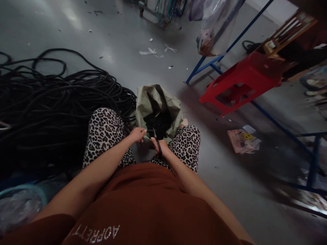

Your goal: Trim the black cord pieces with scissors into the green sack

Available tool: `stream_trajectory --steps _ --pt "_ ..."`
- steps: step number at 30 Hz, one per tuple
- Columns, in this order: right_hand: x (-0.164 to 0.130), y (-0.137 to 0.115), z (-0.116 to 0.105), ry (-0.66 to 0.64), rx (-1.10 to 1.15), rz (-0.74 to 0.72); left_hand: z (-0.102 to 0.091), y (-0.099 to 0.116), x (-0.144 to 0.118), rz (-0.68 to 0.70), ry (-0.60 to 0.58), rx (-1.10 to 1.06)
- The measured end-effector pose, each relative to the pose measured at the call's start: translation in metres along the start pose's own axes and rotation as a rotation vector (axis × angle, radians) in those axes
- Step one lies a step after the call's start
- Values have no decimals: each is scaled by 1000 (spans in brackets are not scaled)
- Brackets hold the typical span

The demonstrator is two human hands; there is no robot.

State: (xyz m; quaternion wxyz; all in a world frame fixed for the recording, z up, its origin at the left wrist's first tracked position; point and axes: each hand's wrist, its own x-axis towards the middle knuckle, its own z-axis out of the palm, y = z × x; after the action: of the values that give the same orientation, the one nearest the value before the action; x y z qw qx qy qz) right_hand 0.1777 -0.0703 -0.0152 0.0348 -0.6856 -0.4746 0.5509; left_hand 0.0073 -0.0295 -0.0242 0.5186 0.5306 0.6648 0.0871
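Between my knees stands an open woven sack (144, 98) with crumpled sides and dark pieces (159, 122) inside. My right hand (161, 147) is closed around the black handles of a pair of scissors (158, 144), whose blades point up over the sack's mouth. Just left of it, my left hand (138, 134) pinches a short end of black cord (150, 131) beside the blades. Whether the blades touch the cord I cannot tell. A large tangle of black cord (76, 88) lies on the floor to the left, reaching up to my knee.
A red plastic stool (240, 85) and a blue metal frame (198, 69) stand to the right, with a person seated beyond. A plastic packet (242, 139) and white scraps (150, 51) lie on the floor. At lower left is a light-blue tub (43, 194) holding clear plastic.
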Motion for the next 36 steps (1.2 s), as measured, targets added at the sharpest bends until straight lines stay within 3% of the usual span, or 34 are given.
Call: stream_trajectory --steps 13,20,36 --pt "8 7 1 54 123 50 -2 2 -1 -3 26 10" --pt "6 4 6 -56 93 16 -4 6 -2 -19 77 -6" --pt "12 7 10 -103 37 -12 1 5 -5 2 28 36"
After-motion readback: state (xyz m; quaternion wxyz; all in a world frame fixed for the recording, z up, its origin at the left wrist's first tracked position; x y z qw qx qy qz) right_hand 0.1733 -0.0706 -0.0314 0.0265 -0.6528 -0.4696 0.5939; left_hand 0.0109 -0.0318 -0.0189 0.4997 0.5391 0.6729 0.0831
